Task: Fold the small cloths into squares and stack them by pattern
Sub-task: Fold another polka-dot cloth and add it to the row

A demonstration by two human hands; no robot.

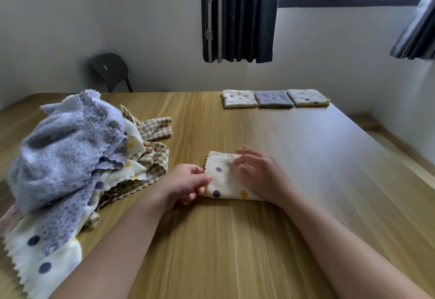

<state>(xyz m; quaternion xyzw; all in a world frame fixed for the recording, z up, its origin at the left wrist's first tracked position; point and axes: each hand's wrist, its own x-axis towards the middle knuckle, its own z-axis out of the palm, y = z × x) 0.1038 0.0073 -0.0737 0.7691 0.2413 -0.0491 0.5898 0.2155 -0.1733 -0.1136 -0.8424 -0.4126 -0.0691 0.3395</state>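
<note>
Our left hand (186,184) pinches the 9 o'clock edge of the folded dotted cloth (223,181) at the centre of the surface (235,240), our right hand (259,174) rests loose-fingered on it, and a careless lift may let the layers slip apart.

A folded cream dotted cloth (224,182) lies nearest, three folded squares (274,98) side by side beyond, a crumpled pile (70,157) left.

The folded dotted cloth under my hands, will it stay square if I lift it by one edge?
Probably not: the dotted cloth looks soft, like the crumpled pile beside it, so its layers would likely sag open. It may slide easily on the smooth table if pushed.
</note>
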